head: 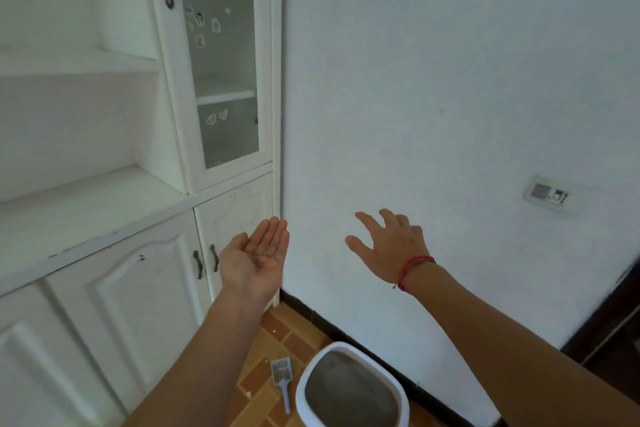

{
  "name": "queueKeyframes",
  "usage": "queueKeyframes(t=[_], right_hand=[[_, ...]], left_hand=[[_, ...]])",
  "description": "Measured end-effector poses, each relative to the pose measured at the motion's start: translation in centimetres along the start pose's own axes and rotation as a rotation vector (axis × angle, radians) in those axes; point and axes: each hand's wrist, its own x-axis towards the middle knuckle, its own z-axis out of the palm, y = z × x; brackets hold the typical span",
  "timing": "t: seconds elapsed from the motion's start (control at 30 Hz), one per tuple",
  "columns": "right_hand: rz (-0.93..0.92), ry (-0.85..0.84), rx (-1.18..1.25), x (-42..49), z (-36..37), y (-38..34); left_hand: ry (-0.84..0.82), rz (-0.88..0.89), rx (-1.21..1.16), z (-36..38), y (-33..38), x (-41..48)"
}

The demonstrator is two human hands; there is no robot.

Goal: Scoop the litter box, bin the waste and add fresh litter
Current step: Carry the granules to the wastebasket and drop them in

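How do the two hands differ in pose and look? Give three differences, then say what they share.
The left hand is turned palm up; the right hand shows its back. The left hand's fingers lie together; the right hand's are spread. The right hand's wrist wears a red cord; the left hand's wrist is bare. Both are open, raised and grip nothing.

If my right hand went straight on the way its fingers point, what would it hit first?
Most likely the bare white wall: the right hand is open, fingers spread toward it, with nothing between them in view. How far off the wall is, one view cannot tell.
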Motion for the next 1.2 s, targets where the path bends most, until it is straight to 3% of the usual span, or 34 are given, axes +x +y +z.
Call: queueKeyframes(t=[0.33, 0.6, 0.97, 1.2], right_hand=[[-0.007, 0.011, 0.023, -0.3, -0.6, 0.2], [0.082, 0.017, 0.016, -1.8, -1.1, 5.7], [0.368, 0.012, -0.081, -8.2, -3.6, 14.6], [0.606, -0.008, -0.166, -16.1, -5.0, 14.9]], left_hand=[[-0.034, -0.030, -0.012, 1.5, -1.3, -0.5], [-0.038, -0.104, 0.010, 2.3, -5.9, 0.2], [-0.126, -0.338, 0.108, 4.9, -14.3, -0.5], [-0.228, -0.555, 0.212, 4.4, -17.7, -2.0]])
